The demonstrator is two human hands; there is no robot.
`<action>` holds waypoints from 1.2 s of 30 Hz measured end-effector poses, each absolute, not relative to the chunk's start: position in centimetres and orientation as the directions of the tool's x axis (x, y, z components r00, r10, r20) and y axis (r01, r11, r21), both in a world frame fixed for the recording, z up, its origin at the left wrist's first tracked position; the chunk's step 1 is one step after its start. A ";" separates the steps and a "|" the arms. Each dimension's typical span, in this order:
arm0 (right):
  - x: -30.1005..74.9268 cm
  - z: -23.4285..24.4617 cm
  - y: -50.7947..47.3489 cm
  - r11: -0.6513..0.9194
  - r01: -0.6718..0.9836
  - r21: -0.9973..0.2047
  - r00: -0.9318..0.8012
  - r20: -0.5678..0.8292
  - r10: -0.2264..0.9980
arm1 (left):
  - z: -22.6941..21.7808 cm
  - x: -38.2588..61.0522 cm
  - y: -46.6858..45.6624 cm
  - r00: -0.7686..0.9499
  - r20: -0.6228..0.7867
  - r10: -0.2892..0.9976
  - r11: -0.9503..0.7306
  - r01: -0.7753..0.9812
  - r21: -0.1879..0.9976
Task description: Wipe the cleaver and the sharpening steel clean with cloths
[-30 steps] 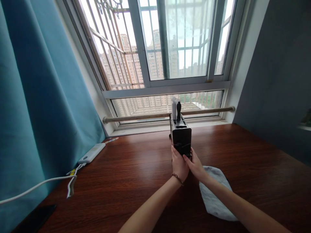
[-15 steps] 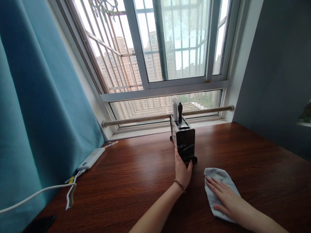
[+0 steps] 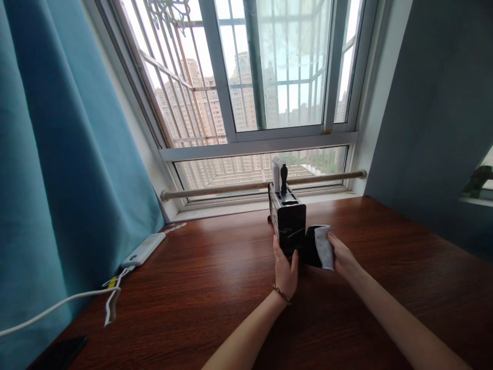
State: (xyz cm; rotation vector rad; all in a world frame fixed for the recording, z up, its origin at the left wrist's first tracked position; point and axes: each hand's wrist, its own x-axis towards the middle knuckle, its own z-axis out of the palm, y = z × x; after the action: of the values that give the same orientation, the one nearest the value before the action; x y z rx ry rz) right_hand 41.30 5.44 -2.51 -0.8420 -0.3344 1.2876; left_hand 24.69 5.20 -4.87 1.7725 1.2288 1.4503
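A black knife holder (image 3: 291,226) stands upright on the brown wooden table, with a white handle (image 3: 276,177) and a black handle (image 3: 284,178) rising from its top slots. My left hand (image 3: 285,272), a beaded bracelet on its wrist, grips the holder's lower near end, fingers along the left side and thumb at the front. To the right of the holder, my right hand (image 3: 342,256) pinches a cloth (image 3: 324,247), pale on one part and black on the other. The cloth's black part reaches the holder's right side; whether it touches is unclear.
At the left lie a white power strip (image 3: 144,250) with a white cable (image 3: 57,311) and a dark flat object (image 3: 61,353) on the table edge. A blue curtain (image 3: 73,154) hangs at the left. Behind the table runs a horizontal rail (image 3: 223,189) before the window.
My right hand has lifted the cloth off the table and brought it up and left beside the knife holder, its black side now showing. My left hand stays at the holder.
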 end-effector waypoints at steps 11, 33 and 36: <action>39.3 -7.4 5.5 0.114 -0.814 -0.570 0.256 -0.174 0.951 | 5.2 21.3 11.8 -0.145 0.594 0.791 -0.552 0.247 0.796; 40.0 -7.4 6.3 0.084 -0.798 -0.597 0.241 -0.189 0.952 | 16.7 23.4 25.9 0.452 0.384 0.806 -0.462 0.074 0.884; 40.0 -7.4 6.3 0.087 -0.800 -0.594 0.242 -0.187 0.952 | 18.4 23.8 26.1 0.422 0.446 0.789 -0.506 0.035 0.862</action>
State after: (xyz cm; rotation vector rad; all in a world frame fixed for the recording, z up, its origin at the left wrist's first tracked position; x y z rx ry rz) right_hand 40.00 6.28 -7.43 -0.6730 -0.2744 1.3294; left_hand 23.76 26.06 18.44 1.8542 0.7047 1.1557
